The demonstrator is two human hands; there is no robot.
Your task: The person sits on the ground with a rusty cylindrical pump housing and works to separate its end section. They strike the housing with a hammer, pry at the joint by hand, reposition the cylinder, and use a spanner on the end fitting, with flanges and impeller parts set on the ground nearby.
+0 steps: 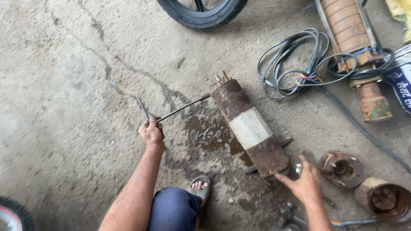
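Note:
A rusty cylindrical motor housing with a pale band around its middle lies on the concrete floor, its near end pointing toward me. My left hand is closed around two thin metal rods that stick up and to the right, away from the housing. My right hand reaches in with fingers spread, its fingertips at the near end of the housing and nothing gripped in it. A wet brown stain spreads on the floor beside the cylinder.
A coil of grey cable and a second long rusty pump body lie at the upper right. A round flange and a short rusty cup part sit at the right. A tyre is at the top, my sandalled foot below.

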